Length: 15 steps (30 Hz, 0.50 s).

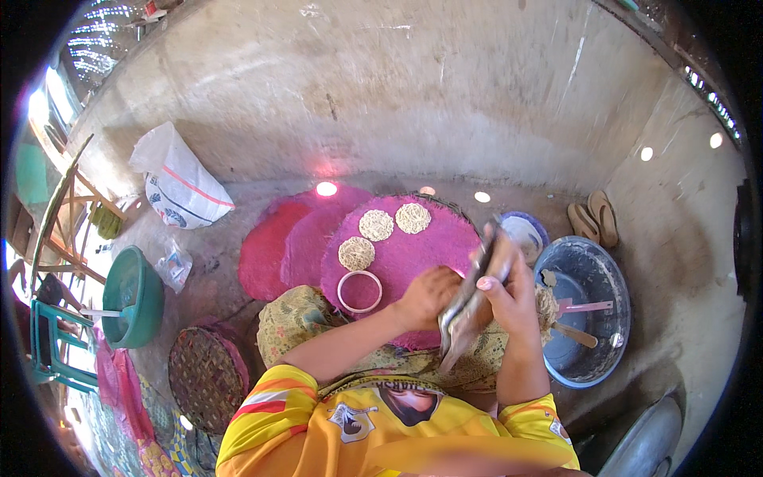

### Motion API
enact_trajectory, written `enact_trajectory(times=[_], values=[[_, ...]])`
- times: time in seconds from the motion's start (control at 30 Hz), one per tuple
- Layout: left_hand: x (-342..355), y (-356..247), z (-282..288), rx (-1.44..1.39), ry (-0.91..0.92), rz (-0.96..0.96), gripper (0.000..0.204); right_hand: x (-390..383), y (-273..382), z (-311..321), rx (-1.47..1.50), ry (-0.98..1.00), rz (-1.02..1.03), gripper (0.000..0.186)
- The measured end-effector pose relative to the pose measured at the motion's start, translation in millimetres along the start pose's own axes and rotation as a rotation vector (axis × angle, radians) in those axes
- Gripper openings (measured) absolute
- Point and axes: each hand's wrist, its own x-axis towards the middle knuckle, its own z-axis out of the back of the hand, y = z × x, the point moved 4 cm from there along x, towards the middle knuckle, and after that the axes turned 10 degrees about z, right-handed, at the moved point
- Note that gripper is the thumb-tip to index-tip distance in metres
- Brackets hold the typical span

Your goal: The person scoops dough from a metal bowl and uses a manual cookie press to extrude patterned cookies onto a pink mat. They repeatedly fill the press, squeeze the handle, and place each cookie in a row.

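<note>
My right hand (513,298) grips a long, narrow wooden and grey press-like tool (467,298), held tilted over my lap and smeared by motion. Against its other side is my left hand (431,297), fingers curled in at the tool and partly hidden. In front of me lies a round magenta woven mat (421,258). Three pale discs of tangled noodle strands rest along its left and far part, one of them the nearest disc (356,254). A white ring (359,292) sits at the mat's left edge, close to my left forearm.
To my right stands a dark blue basin (622,318) with a pink-handled tool (588,307), a wooden spatula (575,335) and a strand clump (545,308) at its edge. A white-blue bowl (540,228) and sandals (602,219) lie beyond. Leftward are a green basin (147,298), woven basket (208,378) and white sack (187,183).
</note>
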Motion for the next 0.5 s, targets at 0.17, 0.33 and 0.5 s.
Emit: enact_trajectory(times=[0.17, 0.33, 0.5], values=[[11.9, 43.3, 45.7, -0.137, -0.488, 0.550, 0.045, -30.5, -3.4, -38.6, -0.431, 0.049, -0.037, 0.073], [35.9, 51.2, 69.6, -0.333, -0.221, 0.611, 0.048, -47.1, -15.8, -56.5, -0.342, -0.002, 0.035, 0.073], [23.5, 44.8, 60.9, -1.021, 0.165, 1.263, 0.045, -26.9, -31.2, -21.2, -0.568, 0.122, 0.046, 0.070]])
